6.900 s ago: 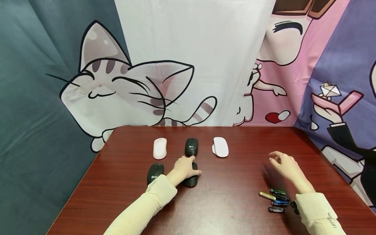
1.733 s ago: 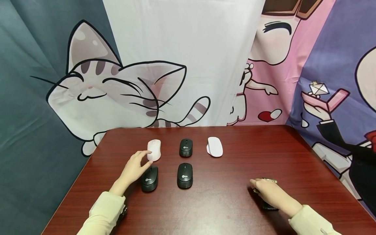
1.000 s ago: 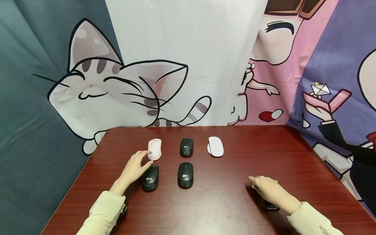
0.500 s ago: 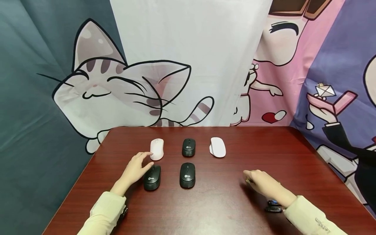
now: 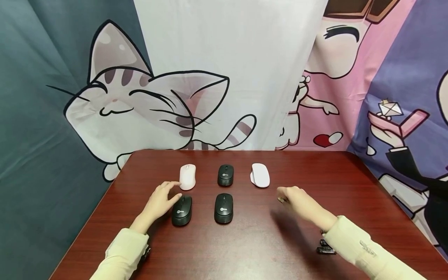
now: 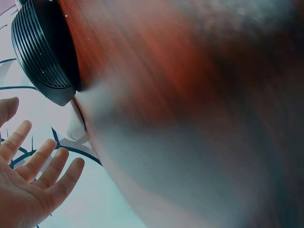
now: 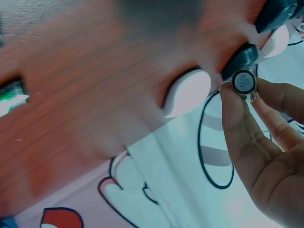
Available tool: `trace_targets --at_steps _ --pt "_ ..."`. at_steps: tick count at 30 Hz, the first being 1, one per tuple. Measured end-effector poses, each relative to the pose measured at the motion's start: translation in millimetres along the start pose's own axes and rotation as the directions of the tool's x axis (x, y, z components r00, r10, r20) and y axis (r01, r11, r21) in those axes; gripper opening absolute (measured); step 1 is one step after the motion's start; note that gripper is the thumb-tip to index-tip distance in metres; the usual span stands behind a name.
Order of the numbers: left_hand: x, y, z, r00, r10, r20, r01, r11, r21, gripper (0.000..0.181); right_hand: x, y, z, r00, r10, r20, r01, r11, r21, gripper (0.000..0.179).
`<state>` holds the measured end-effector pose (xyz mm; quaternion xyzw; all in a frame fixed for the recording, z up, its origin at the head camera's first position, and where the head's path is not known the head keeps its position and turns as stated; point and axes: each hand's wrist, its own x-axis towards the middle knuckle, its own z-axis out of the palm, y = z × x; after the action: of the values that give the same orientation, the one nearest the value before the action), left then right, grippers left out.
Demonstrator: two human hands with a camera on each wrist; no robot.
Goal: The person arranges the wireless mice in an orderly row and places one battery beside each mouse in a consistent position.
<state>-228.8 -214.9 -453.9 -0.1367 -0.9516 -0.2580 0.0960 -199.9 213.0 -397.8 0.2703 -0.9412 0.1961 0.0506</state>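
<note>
My right hand (image 5: 304,206) pinches a battery (image 7: 243,81) between thumb and fingertips, raised above the table to the right of the white mouse (image 5: 260,175). The battery's flat round end faces the right wrist view, and a bit of gold shows below the fingers in the head view. My left hand (image 5: 159,200) holds nothing; its fingers are spread, with the fingertips at the side of the pale pinkish mouse (image 5: 187,177). Its thumb is by the front-left black mouse (image 5: 182,211), whose ribbed side fills a corner of the left wrist view.
Two more black mice, one at the back middle (image 5: 225,175) and one in front of it (image 5: 224,209), stand between the pale ones. Loose batteries (image 5: 326,250) lie at the right, partly hidden by my right sleeve. A printed cloth (image 5: 231,46) hangs behind the table.
My left hand has gone from the front-middle black mouse to beside the pinkish one, then stayed. My right hand, empty at first, reached the batteries, took hold and moved up and left.
</note>
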Motion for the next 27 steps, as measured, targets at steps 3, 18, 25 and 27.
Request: trace_targets --at_steps 3,18,25,27 --pt "0.0 -0.5 -1.3 1.0 -0.006 0.003 0.006 1.0 0.002 0.038 9.2 -5 1 1.0 -0.004 -0.012 0.005 1.0 0.021 0.029" --pt "-2.9 0.6 -1.5 1.0 -0.019 0.003 0.019 1.0 0.001 0.039 62.8 -22 -3 0.999 0.046 0.018 -0.048 0.99 0.134 0.018" --pt "0.1 4.1 -0.8 1.0 -0.01 -0.013 0.01 1.0 -0.008 0.039 79.4 -30 -7 0.994 0.109 -0.006 -0.106 0.98 0.167 0.017" --pt "2.0 3.9 -0.1 1.0 -0.013 -0.018 0.013 1.0 -0.006 0.039 84.5 -32 -7 0.994 0.11 -0.01 -0.106 0.976 0.188 0.016"
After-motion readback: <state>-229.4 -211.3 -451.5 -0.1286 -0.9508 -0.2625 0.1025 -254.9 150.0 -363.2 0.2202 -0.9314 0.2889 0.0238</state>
